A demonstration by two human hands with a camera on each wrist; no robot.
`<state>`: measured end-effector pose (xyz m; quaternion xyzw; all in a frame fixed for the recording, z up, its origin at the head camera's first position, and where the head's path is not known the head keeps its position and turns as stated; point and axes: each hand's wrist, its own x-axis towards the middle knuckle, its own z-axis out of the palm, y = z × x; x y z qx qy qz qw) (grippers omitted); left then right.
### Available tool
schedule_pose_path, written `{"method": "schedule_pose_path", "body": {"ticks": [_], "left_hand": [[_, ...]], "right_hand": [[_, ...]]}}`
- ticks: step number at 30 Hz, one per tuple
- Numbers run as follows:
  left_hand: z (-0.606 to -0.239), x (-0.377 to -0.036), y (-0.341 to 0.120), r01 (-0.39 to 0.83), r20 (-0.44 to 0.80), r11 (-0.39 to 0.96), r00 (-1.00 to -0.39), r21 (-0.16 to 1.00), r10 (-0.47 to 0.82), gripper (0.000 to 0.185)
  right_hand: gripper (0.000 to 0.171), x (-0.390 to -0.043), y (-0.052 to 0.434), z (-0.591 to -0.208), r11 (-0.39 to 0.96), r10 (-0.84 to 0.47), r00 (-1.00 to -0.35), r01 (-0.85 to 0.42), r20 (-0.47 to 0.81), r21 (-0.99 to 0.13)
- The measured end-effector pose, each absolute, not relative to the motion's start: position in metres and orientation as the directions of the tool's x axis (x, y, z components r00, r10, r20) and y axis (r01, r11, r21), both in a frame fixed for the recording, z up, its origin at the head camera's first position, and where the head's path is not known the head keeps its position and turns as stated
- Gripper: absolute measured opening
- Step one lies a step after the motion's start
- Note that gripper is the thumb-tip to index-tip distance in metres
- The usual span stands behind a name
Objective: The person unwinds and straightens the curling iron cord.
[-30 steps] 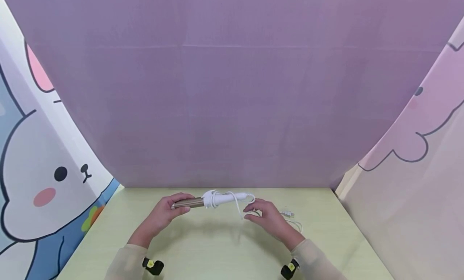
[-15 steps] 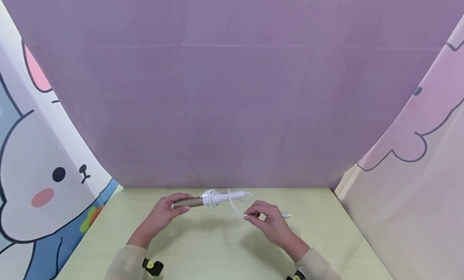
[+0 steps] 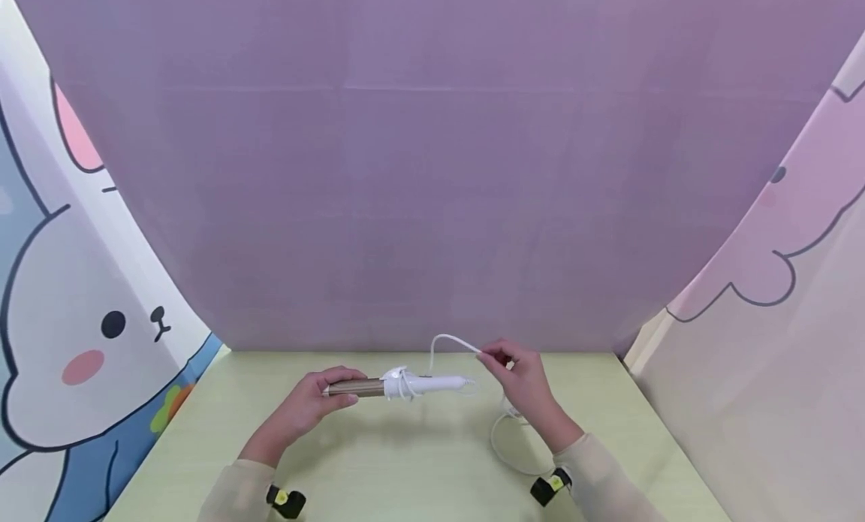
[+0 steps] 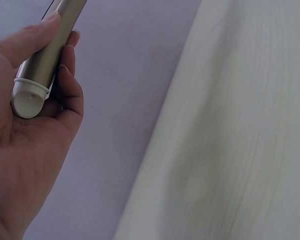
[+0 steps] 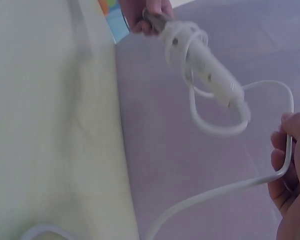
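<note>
A curling iron [image 3: 432,384] with a white handle and a bronze barrel is held level above the table. My left hand [image 3: 312,405] grips it by the barrel, thumb along one side and fingers round the other, as the left wrist view shows at the pale barrel tip [image 4: 30,100]. White cord [image 5: 186,42] is looped round the iron where handle and barrel meet. My right hand [image 3: 523,375] pinches a stretch of this cord, to the right of the handle and slightly higher. From those fingers the cord runs on down in a loose loop.
The pale wooden table [image 3: 405,477] lies below both hands. A loop of cord [image 3: 500,451] hangs near the right wrist. Behind the table rises a purple cloth backdrop [image 3: 432,206], with cartoon-printed cloth [image 3: 88,319] at the left.
My right hand has taken hold of the cord and moved up and to the right, lifting it into an arc. The plug end has left its spot on the table. My left hand has barely moved.
</note>
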<state>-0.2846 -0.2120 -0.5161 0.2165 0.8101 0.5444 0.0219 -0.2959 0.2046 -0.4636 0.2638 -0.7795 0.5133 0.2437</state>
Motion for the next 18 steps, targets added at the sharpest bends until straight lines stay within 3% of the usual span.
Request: {"method": "schedule_pose_path", "body": {"ticks": [8, 13, 18], "left_hand": [[-0.511, -0.281, -0.214, 0.324, 0.198, 0.306, -0.905, 0.895, 0.376, 0.032], [-0.51, -0.282, -0.214, 0.336, 0.219, 0.316, -0.91, 0.887, 0.352, 0.033], [-0.511, -0.284, -0.216, 0.334, 0.242, 0.299, -0.921, 0.894, 0.307, 0.035]], "right_hand": [[0.002, -0.316, 0.211, -0.491, 0.401, -0.127, -0.857, -0.505, 0.499, -0.765], [0.005, -0.316, 0.21, -0.505, 0.483, -0.22, -0.882, -0.469, 0.416, -0.74], [0.004, -0.311, 0.208, -0.516, 0.509, -0.367, -0.869, -0.487, 0.333, -0.709]]}}
